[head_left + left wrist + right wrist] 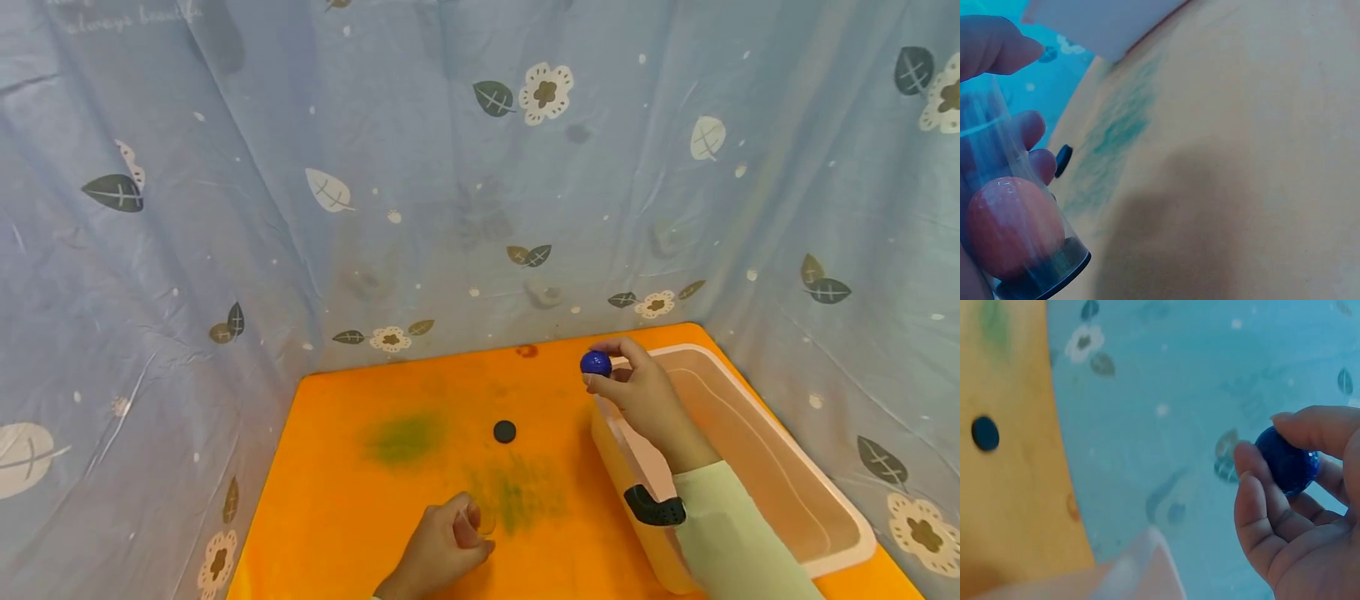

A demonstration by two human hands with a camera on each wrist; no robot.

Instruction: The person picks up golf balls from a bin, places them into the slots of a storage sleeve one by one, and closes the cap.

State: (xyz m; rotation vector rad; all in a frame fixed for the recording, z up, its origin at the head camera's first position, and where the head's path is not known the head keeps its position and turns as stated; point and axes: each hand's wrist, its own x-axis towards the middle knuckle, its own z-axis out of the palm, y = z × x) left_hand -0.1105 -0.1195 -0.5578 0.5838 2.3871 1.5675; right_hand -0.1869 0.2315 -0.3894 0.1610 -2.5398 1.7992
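Observation:
Between the thumb and fingers of my right hand (645, 396) is a shiny blue ball (596, 363), held above the near-left rim of a pale pink plastic tub (795, 475). My left hand (441, 546) grips a clear plastic tube (1013, 162), low over the front of the table. Inside the tube, in the left wrist view, a reddish ball (1016, 228) sits at the end with a dark cap (1047, 275). In the head view the tube is barely visible. A black round disc (505, 431) lies flat on the table between the two hands.
The orange table (337, 492) bears green smudges (405, 437) and a small reddish mark (527, 351) at its back edge. A blue-grey curtain (450, 167) with leaves and flowers encloses the back and both sides. The tub occupies the table's right side.

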